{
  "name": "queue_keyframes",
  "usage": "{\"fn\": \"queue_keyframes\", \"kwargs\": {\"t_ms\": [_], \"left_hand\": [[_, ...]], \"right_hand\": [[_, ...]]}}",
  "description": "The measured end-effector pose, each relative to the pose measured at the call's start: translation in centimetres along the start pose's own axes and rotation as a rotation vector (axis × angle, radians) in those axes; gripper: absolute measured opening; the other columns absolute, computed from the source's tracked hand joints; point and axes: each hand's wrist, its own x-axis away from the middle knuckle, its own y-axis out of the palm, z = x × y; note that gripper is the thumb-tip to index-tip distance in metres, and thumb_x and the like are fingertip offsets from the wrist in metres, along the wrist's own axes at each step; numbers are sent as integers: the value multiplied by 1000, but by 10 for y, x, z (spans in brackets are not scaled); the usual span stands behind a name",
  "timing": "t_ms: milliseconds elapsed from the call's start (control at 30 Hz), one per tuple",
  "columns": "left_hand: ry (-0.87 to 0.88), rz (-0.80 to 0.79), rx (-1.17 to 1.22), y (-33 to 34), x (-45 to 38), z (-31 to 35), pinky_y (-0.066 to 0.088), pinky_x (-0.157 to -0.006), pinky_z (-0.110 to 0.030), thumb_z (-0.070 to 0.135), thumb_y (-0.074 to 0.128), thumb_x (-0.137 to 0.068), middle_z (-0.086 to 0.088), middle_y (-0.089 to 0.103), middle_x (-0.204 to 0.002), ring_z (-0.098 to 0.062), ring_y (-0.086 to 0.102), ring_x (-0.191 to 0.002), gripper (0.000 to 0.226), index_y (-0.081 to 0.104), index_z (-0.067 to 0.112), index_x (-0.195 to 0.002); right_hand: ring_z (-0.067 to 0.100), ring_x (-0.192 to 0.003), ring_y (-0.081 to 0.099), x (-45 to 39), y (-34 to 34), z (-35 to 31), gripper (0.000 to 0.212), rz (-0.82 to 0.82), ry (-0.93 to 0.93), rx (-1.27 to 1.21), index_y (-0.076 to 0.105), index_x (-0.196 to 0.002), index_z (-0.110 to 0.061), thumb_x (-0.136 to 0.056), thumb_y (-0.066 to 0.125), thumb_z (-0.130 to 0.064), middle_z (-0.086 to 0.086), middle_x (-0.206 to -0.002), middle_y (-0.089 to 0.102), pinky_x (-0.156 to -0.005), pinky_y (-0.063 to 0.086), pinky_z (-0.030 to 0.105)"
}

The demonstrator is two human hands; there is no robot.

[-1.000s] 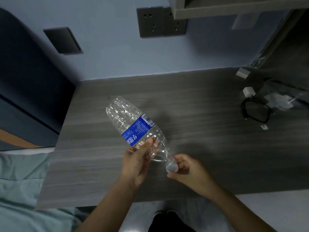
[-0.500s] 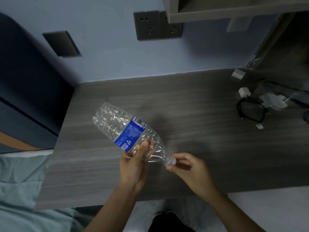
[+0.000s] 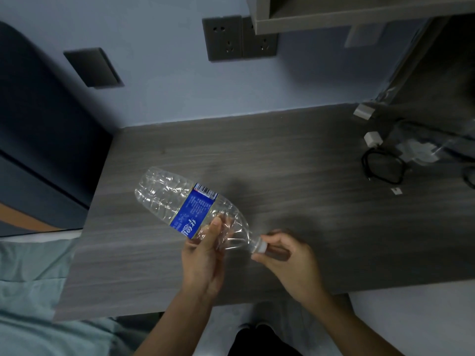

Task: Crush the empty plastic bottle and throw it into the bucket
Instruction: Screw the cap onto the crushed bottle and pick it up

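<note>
An empty clear plastic bottle (image 3: pixel 180 201) with a blue label is held on its side above the grey wooden desk (image 3: pixel 295 188), base pointing up-left, neck down-right. My left hand (image 3: pixel 203 258) grips the bottle's shoulder just below the label, thumb on top. My right hand (image 3: pixel 288 260) pinches the white cap (image 3: pixel 260 247) at the neck with its fingertips. No bucket is in view.
A black coiled cable (image 3: pixel 383 168), a white charger plug (image 3: pixel 373 138) and clear plastic wrapping (image 3: pixel 421 152) lie at the desk's right. Wall sockets (image 3: pixel 239 38) and a shelf (image 3: pixel 359 11) are above. A bed with pale green bedding (image 3: pixel 30 291) borders the left.
The bottle has swung flatter, its base moving left and down. My right hand stays on the cap and has shifted slightly with the neck.
</note>
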Motion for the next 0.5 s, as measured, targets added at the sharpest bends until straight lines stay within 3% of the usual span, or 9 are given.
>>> {"fn": "queue_keyframes", "kwargs": {"t_ms": [133, 300, 433, 500], "left_hand": [[-1, -10, 28, 0, 1, 2, 56, -80, -32, 0, 59, -77, 0, 77, -72, -10, 72, -71, 24, 75, 16, -70], [-9, 2, 23, -4, 2, 2, 59, -73, -27, -1, 57, -81, -1, 77, -72, -9, 72, -72, 22, 71, 14, -75], [-18, 8, 28, -4, 1, 2, 59, -70, -26, 0, 56, -83, 0, 77, -70, -8, 72, -70, 29, 74, 16, -68], [-31, 26, 46, -4, 1, 2, 60, -68, -26, 0, 56, -83, 0, 77, -69, -7, 72, -68, 30, 74, 16, -66]], "right_hand": [[-4, -67, 66, 1, 0, -6, 33, -18, 142, -219, 71, -75, -23, -59, 79, 5, -11, -66, 74, -65, 51, 6], [4, -68, 69, 2, 2, -5, 24, -76, 288, -402, 72, -82, -14, -69, 70, 7, -7, -65, 75, -67, 57, 14], [-8, -70, 65, 6, 8, -3, 23, -6, 116, -195, 66, -75, -9, -62, 77, 7, -3, -80, 70, -66, 49, 4], [-2, -77, 66, 5, 7, 0, 25, 24, -14, -53, 64, -73, -3, -56, 82, 3, -2, -86, 65, -73, 49, 5]]}}
